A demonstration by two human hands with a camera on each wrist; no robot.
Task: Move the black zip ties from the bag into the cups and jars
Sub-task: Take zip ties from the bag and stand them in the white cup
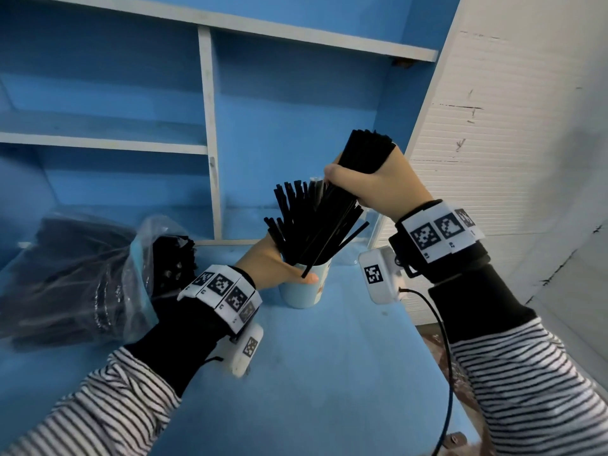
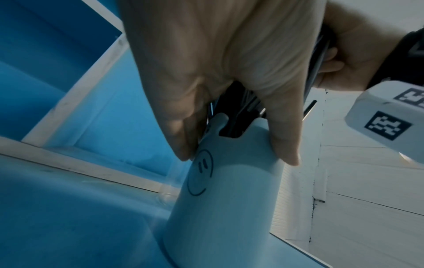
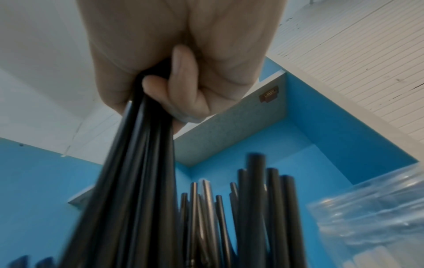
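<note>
A pale blue cup with a drawn smiley face stands on the blue table. Several black zip ties stand fanned out in it. My left hand grips the cup at its rim, thumb on one side and fingers on the other. My right hand is raised above the cup and grips a thick bundle of black zip ties, whose lower ends point down into the cup. The clear plastic bag with more black ties lies at the left.
The blue table ends at its right edge near a white slatted wall. Blue shelving with white edges rises behind the cup. A black cable hangs from my right wrist camera.
</note>
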